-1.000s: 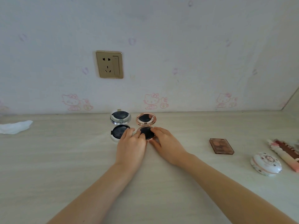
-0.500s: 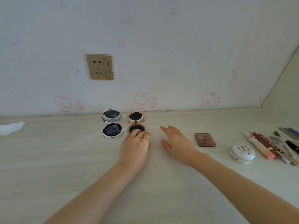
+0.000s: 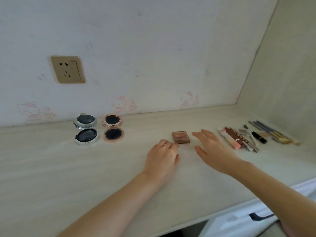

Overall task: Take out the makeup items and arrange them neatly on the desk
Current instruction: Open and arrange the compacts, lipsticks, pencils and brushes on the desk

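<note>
Two round compacts lie open side by side near the wall: a silver compact [image 3: 86,132] and a rose-gold compact [image 3: 113,130]. A small brown square palette [image 3: 180,137] lies flat to their right. My left hand [image 3: 163,156] rests on the desk with its fingertips at the palette's near left corner. My right hand [image 3: 212,147] hovers just right of the palette, fingers spread and holding nothing. The white round case seen earlier is hidden behind my right hand.
A row of tubes, a black lipstick [image 3: 259,137], pencils and brushes [image 3: 273,134] lies at the right by the side wall. A gold wall socket [image 3: 68,69] sits above the compacts. The desk's front edge [image 3: 222,214] runs bottom right.
Both hands left the rose-gold compact and moved right to the brown palette. The view swung right, bringing more of the tube and brush row into sight.
</note>
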